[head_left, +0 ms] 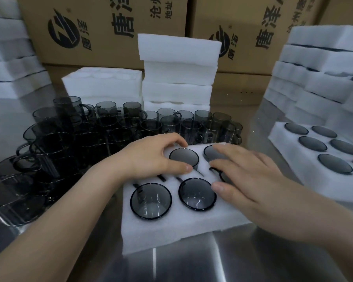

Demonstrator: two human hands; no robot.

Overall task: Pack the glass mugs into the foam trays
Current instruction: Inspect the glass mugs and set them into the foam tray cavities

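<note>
Steel counter (212, 261) nearest, glare-blurred and cut off by the bottom edge. On it sits the foam tray (171, 226). Its right part is hidden under the right hand (253, 180), so the cell count can't be told. Just short of the fingers, the near-left mug (151, 200) and near-right mug (197, 194) sit rim-up in their cells. The right thumb lies at the near-right mug's rim, contact unclear. The left hand (151, 157) has its fingers (177, 140) curled round the gripped mug (183, 157) in a far cell of the tray, thumb on the near rim, index on the far rim. How deep the mug sits can't be told. The right hand's fingers (232, 151) are straight and released, laid over the tray and covering most of a half-hidden mug (211, 152); pressing or hovering, can't tell. Beyond the left fingers, loose mugs (110, 129) crowd the counter. They are dark glass and overlapping, so the count is unreadable, and the leftmost are blurred. Out to the right of the right fingers is a filled tray (293, 159), clipped by the frame edge. Farther back are foam stacks (177, 68), with more at both sides partly out of frame, then cardboard boxes (110, 27) with their print cut off at the top.
</note>
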